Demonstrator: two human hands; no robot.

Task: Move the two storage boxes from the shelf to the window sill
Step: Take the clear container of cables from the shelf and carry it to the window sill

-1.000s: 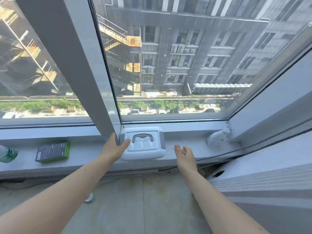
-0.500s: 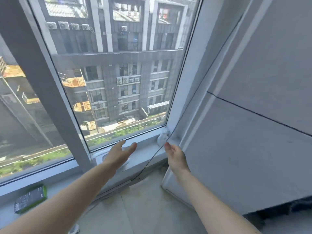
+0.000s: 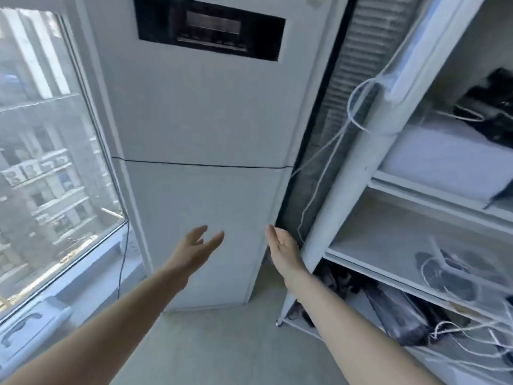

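I see both hands empty, fingers spread: left (image 3: 194, 250), right (image 3: 283, 247). Shelf (image 3: 416, 262) at 3 o'clock, right hand nearer; next box not visible.

A tall white floor-standing unit (image 3: 200, 173) stands upright in the corner beside the window (image 3: 47, 151), with a dark display panel (image 3: 208, 28) near its top and a thin horizontal seam at mid-height. A black cable (image 3: 122, 262) hangs down its left edge. A ribbed grille (image 3: 352, 68) occupies its right side (partly blurred). White cords (image 3: 319, 190) trail across that grille. Grey buildings (image 3: 41, 176) show through the glass. The floor (image 3: 211, 345) is pale.
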